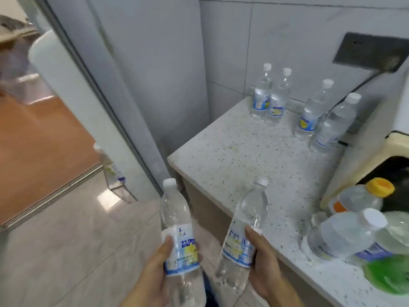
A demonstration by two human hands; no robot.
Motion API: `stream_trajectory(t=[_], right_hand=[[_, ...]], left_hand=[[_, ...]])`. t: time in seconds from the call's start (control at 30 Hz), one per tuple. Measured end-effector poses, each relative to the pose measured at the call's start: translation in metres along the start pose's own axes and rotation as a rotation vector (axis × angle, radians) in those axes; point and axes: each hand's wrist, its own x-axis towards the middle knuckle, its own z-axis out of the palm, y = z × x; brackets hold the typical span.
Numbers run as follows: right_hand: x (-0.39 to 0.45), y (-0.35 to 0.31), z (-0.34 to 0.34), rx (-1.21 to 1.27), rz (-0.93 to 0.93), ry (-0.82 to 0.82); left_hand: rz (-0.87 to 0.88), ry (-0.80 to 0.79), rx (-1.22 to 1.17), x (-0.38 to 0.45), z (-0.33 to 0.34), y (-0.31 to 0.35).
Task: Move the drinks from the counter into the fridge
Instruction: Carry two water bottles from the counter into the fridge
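My left hand grips a clear drink bottle with a white cap and a blue-yellow label, held upright over the floor. My right hand grips a second such bottle, tilted left at the counter's front edge. Several more of the same bottles stand at the back of the speckled counter: a pair by the wall and two others further right. The grey fridge stands left of the counter. Its open door swings toward me, with a bottle in its lower shelf.
At the counter's right edge stand larger bottles, one with a yellow cap, one with a white cap, and a green container. A cream appliance sits behind them. A dark wall socket has a cable running down. Tiled floor lies below.
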Motion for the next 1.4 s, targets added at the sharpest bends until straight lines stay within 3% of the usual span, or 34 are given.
stream_trajectory(t=[0.4, 0.57, 0.93, 1.13, 1.4], right_hand=[[-0.008, 0.088, 0.113, -0.279, 0.170, -0.267], [0.006, 0.138, 0.187, -0.364, 0.229, -0.363], [0.036, 0.258, 0.374, -0.592, 0.299, -0.463], [0.073, 0.292, 0.438, -0.604, 0.323, -0.476], [0.178, 0.300, 0.527, -0.609, 0.274, -0.478]], left_hand=[[0.116, 0.259, -0.051, -0.082, -0.114, 0.021], [0.181, 0.322, -0.144, -0.101, -0.187, 0.049], [0.386, 0.455, -0.109, -0.138, -0.368, 0.138], [0.415, 0.448, -0.090, -0.116, -0.419, 0.190], [0.419, 0.466, 0.007, -0.030, -0.461, 0.294]])
